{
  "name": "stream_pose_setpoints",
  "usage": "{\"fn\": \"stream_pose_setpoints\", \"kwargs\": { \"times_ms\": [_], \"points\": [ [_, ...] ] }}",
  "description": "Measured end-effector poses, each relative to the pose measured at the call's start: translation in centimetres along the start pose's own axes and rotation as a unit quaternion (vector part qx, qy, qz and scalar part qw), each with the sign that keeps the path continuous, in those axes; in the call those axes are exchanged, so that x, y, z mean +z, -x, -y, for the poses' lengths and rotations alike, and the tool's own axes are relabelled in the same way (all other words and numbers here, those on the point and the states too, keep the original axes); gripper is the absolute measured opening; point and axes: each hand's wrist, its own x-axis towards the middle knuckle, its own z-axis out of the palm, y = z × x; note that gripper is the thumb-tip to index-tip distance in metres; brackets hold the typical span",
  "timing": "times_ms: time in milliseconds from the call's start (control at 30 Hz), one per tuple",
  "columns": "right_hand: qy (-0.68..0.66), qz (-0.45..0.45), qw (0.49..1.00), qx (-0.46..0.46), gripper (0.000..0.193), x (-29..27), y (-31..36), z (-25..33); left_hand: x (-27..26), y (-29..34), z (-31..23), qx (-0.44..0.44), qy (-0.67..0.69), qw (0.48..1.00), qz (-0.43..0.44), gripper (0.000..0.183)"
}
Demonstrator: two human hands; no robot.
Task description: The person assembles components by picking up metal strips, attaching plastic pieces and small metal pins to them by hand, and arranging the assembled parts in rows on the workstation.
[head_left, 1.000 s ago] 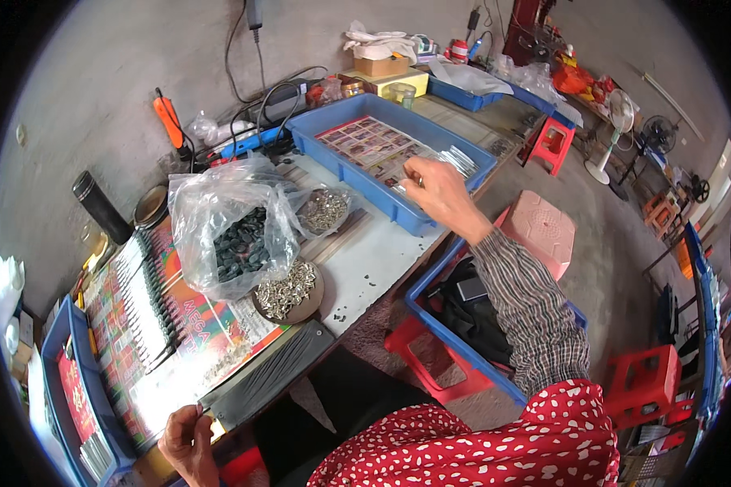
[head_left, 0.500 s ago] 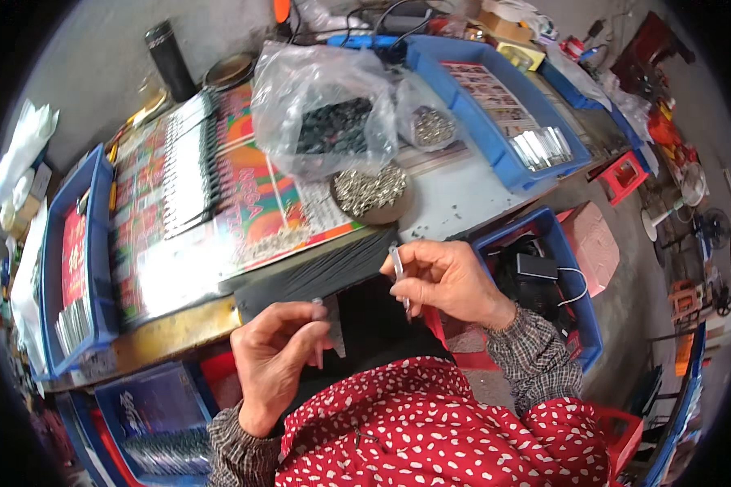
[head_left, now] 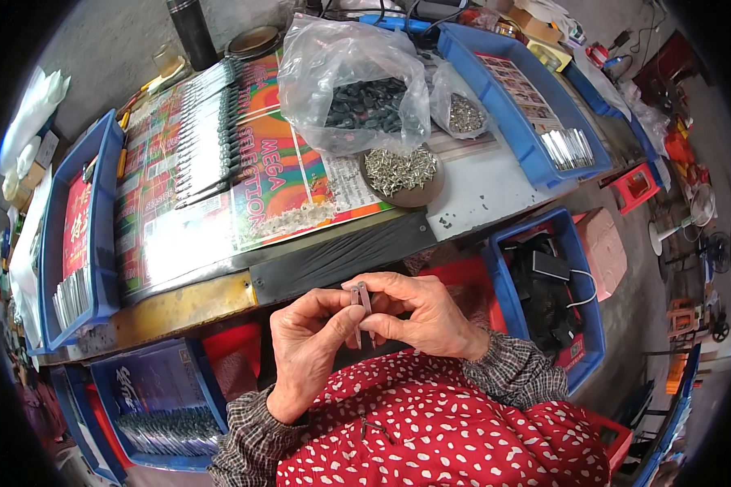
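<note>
In front of my red spotted apron (head_left: 430, 414), my two hands meet. My left hand (head_left: 307, 345) pinches a narrow flat metal strip (head_left: 355, 297) between thumb and fingers. A similar metal strip (head_left: 366, 302) is pinched in my right hand (head_left: 430, 316). The strips stand nearly upright side by side, their rounded tops close together; whether they touch I cannot tell. My fingers hide their lower parts. Beyond the hands, at the table edge, sits a round dish (head_left: 418, 197) heaped with small silvery metal pins (head_left: 400, 170).
A clear plastic bag (head_left: 304, 69) holds black pieces; a smaller bag (head_left: 442, 101) holds metal bits. Long silvery pieces with dark ends (head_left: 207, 122) lie in a row. Blue trays (head_left: 508, 109) with metal strips flank the table. A blue crate (head_left: 597, 341) stands below right.
My hands were apart, each with a strip. They have come together, bringing the two strips side by side. The view has shifted, so the table sits slightly further right.
</note>
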Motion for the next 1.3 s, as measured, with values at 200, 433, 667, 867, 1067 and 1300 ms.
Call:
{"fn": "stream_pose_setpoints", "kwargs": {
  "times_ms": [200,433,667,867,1067,1300],
  "points": [
    [0.029,-0.008,0.999,-0.019,0.048,0.5,-0.1,0.1,-0.2,0.0,0.2,-0.01,0.028,1.0,-0.007,0.01],
    [0.043,-0.017,0.999,-0.01,0.048,0.7,-0.2,0.2,-0.4,0.0,0.6,-0.008,0.036,0.999,-0.007,0.011],
    [0.034,-0.03,0.999,-0.01,0.049,1.1,-0.3,-0.4,-0.5,0.0,1.0,0.0,0.032,0.999,-0.011,0.015],
    [0.034,-0.028,0.999,-0.003,0.05,1.1,-0.3,-0.4,-0.4,0.0,1.1,-0.005,0.039,0.999,-0.016,0.016],
    [0.04,-0.023,0.999,0.002,0.05,1.0,-0.5,-0.4,-0.6,-0.2,1.4,-0.009,0.036,0.999,-0.022,0.016],
    [0.105,-0.005,0.992,-0.065,0.042,-0.5,-1.0,0.6,-1.2,-0.3,0.7,-0.028,0.025,0.999,0.035,0.013]
  ]
}}
